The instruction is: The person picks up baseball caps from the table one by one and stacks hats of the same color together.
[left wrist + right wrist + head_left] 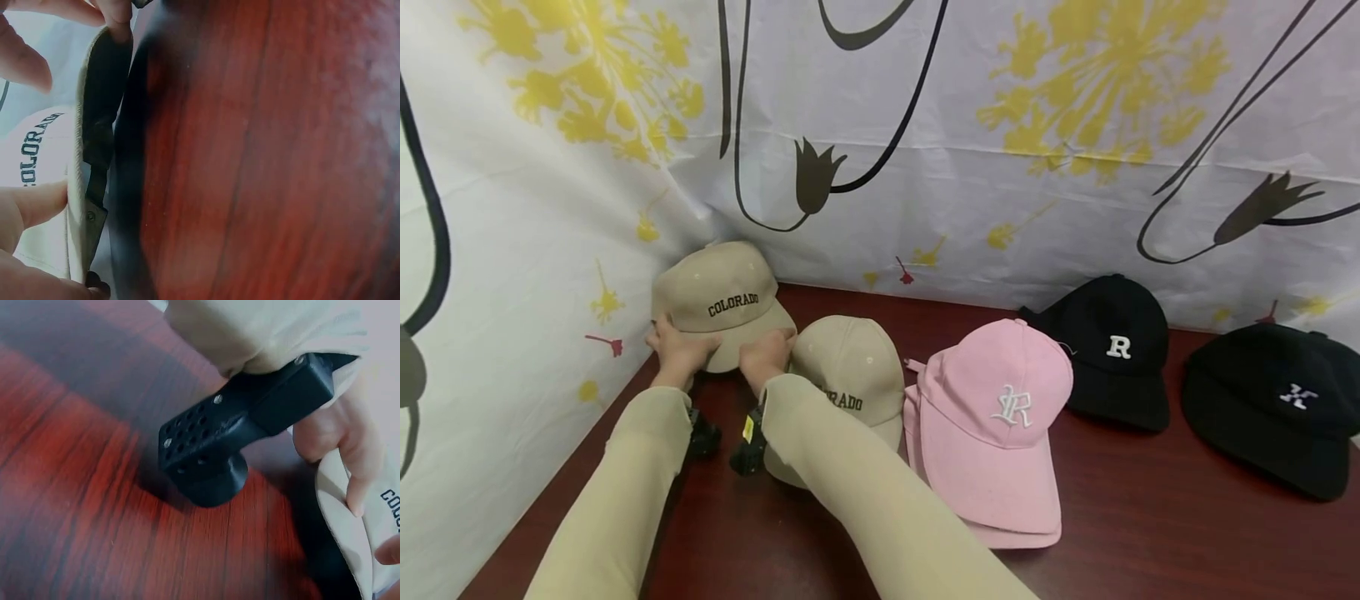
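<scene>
A beige baseball cap (722, 287) with dark COLORADO lettering sits in the back left corner, its brim facing the person. My left hand (681, 354) grips the left side of the brim, thumb on top; the left wrist view shows that thumb (40, 203) against the brim (76, 169). My right hand (766, 357) pinches the brim's right edge, also seen in the right wrist view, where a finger (356, 494) presses the brim's top. A second beige cap (846, 358) stands just right of my right hand, partly hidden by the sleeve.
Stacked pink caps (992, 467) with a white R lie right of the beige caps. Farther right are a black cap (1120, 333) with a white R and another black cap (1262, 375). A flower-patterned cloth (925, 208) hangs behind and left of the dark red table (1120, 517).
</scene>
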Available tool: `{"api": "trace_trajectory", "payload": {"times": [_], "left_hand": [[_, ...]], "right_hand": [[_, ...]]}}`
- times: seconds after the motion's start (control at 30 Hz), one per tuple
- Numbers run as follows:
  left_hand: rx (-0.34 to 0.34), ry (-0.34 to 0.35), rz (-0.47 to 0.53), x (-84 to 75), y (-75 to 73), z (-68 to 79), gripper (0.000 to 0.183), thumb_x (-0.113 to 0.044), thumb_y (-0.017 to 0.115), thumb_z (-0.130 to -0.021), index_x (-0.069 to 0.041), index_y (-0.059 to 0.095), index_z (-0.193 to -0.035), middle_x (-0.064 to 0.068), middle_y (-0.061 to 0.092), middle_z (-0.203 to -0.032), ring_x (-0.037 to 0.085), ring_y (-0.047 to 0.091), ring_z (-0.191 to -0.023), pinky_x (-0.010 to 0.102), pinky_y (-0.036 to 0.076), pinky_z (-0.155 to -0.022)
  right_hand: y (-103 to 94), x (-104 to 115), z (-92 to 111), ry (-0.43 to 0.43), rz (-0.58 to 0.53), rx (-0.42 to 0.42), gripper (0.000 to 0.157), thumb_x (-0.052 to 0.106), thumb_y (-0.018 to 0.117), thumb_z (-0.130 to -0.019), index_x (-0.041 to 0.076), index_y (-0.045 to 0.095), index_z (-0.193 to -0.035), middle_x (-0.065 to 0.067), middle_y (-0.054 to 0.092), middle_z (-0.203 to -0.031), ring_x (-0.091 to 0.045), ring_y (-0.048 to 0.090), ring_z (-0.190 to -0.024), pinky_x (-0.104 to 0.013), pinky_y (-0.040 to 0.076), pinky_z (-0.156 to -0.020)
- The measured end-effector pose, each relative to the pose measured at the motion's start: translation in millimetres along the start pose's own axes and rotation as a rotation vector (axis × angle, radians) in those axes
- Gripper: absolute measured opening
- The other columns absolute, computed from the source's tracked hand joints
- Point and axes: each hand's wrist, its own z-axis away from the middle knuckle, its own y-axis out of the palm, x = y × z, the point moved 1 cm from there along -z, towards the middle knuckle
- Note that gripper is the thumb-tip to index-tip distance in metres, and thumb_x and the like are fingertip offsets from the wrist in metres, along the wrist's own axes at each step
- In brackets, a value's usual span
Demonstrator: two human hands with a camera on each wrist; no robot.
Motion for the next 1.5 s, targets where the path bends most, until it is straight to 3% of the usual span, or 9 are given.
{"api": "trace_trajectory", "payload": {"times": [0.17, 0.37, 0.8, 1.27, 1.5], "left_hand": [[-0.021, 0.06, 0.026, -1.5, -3.6, 3.7, 0.098, -0.002, 0.066, -0.079, -0.012, -0.003, -0.149, 0.023, -0.003, -0.144, 0.037, 0.006, -0.131, 0.045, 0.02, -0.107], [-0.037, 0.099, 0.022, -1.6, -9.8, 5.7, 0.096, -0.002, 0.065, -0.08, -0.008, -0.001, -0.149, 0.023, -0.003, -0.145, 0.036, 0.004, -0.134, 0.043, 0.016, -0.109], [0.019, 0.144, 0.018, 1.6, -30.5, 13.9, 0.094, -0.01, 0.065, -0.084, -0.01, -0.002, -0.15, 0.023, -0.007, -0.148, 0.038, -0.001, -0.136, 0.047, 0.011, -0.109], [0.0, 0.223, -0.004, -10.1, -57.9, 30.1, 0.093, -0.016, 0.066, -0.084, -0.011, 0.001, -0.15, 0.02, -0.006, -0.15, 0.036, -0.001, -0.137, 0.046, 0.011, -0.109], [0.013, 0.3, -0.011, -20.3, -73.3, 38.0, 0.093, -0.01, 0.066, -0.084, -0.007, 0.001, -0.15, 0.022, -0.004, -0.151, 0.037, -0.001, -0.137, 0.046, 0.008, -0.109]], "right_hand": [[1.1, 1, 3, 0.018, -0.067, -0.057, 0.075, 0.002, 0.068, -0.076, -0.005, 0.03, -0.14, -0.021, 0.037, -0.138, -0.025, 0.047, -0.117, -0.032, 0.042, -0.091], [-1.8, 2, 5, -0.011, -0.081, -0.056, 0.075, 0.004, 0.066, -0.078, -0.007, 0.028, -0.141, -0.022, 0.038, -0.139, -0.028, 0.042, -0.124, -0.034, 0.038, -0.097], [-6.8, 2, 15, -0.033, -0.11, -0.028, 0.072, 0.007, 0.062, -0.08, -0.002, 0.028, -0.143, -0.023, 0.036, -0.14, -0.029, 0.039, -0.127, -0.037, 0.036, -0.099], [-15.6, 7, 28, -0.09, -0.178, -0.033, 0.069, 0.008, 0.063, -0.081, 0.0, 0.032, -0.143, -0.025, 0.025, -0.143, -0.028, 0.034, -0.129, -0.036, 0.037, -0.097], [-22.6, 11, 36, -0.147, -0.14, -0.062, 0.066, 0.017, 0.069, -0.08, -0.003, 0.041, -0.137, -0.026, 0.035, -0.134, -0.03, 0.041, -0.121, -0.036, 0.038, -0.096]]}}
